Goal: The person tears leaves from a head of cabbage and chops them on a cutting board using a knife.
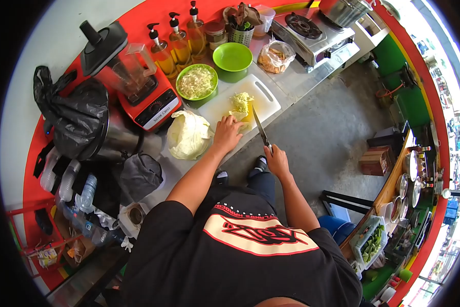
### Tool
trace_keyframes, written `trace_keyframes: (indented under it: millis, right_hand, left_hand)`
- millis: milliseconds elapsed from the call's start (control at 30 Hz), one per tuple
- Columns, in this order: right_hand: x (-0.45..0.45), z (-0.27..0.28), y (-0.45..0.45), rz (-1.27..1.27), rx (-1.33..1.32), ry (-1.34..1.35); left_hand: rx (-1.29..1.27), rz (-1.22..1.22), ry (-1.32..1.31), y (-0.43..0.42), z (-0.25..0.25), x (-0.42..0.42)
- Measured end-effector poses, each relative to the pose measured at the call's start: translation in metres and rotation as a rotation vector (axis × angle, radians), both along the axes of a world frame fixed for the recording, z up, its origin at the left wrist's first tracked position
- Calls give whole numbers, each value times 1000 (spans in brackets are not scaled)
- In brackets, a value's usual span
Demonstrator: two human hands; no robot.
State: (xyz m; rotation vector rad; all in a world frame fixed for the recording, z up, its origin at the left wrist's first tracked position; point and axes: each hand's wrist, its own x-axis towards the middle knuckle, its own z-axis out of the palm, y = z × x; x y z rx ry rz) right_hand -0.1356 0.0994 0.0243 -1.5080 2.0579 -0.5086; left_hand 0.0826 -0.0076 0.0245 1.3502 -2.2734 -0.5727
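Observation:
My left hand [227, 134] is closed over a piece of cabbage at the near edge of the white cutting board [268, 100]. In my right hand [277, 160] is the handle of a knife [261, 128], its blade pointing up toward the board's right part. Chopped cabbage [242, 101] lies in a small pile on the board, just beyond my left fingers. A large cabbage head [189, 135] rests left of the board. Behind the board, a green bowl [196, 82] holds shredded cabbage, and beside it stands another green bowl [232, 57] with nothing visible inside.
A red blender [150, 105] and oil pump bottles [179, 46] stand at the back left. A plastic bag of brown food [275, 56] lies near the gas stove [312, 33]. Black bags [81, 117] sit at the far left. A cardboard box [376, 160] is on the right.

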Motion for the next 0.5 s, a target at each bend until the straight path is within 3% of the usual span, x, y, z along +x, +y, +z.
trace_keyframes:
  millis: [367,500]
  right_hand:
    - [9,13,-16,133,13,80]
    - [11,14,-26,201,1,143]
  left_hand:
    - [-104,150,12,19,-31,9]
    - [-108,220,-32,19,-20,7]
